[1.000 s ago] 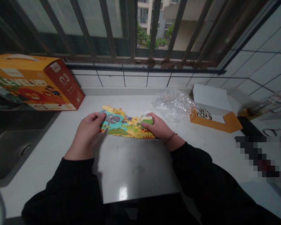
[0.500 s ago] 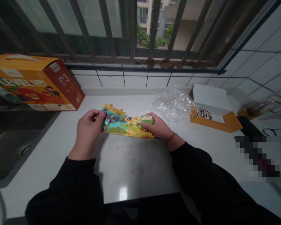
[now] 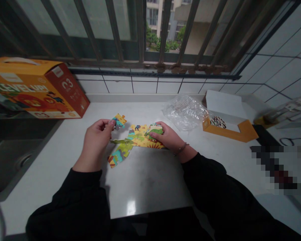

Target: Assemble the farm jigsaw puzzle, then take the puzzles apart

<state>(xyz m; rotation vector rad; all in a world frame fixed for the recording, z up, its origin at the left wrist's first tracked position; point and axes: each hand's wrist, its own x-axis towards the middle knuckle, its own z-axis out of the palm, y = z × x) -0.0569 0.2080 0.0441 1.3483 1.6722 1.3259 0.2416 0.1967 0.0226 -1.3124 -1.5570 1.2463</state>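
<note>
Between the thumb and fingers of my left hand (image 3: 98,135) is a jigsaw puzzle piece (image 3: 119,121), yellow and teal, raised off the counter. My right hand (image 3: 169,136) grips a small stack of puzzle pieces (image 3: 155,130) with green on top, over the right part of the joined puzzle section (image 3: 144,140). That section is yellow with plants and a small dark animal. A loosened strip of pieces (image 3: 120,154), green, teal and red-striped, slants down to its left. Just below my left fingers, a green part (image 3: 120,141) appears tilted up.
An orange box (image 3: 37,90) with a handle stands at the left, beside a dark sink (image 3: 22,147). Crumpled clear plastic (image 3: 185,112) lies behind my right hand. An open orange-and-white box (image 3: 230,132) holding striped pieces is at the right. A barred window lies behind.
The left part of the joined puzzle has come apart. My left hand now holds one portion up, while a strip has swung down towards me. My right hand has hardly moved.
</note>
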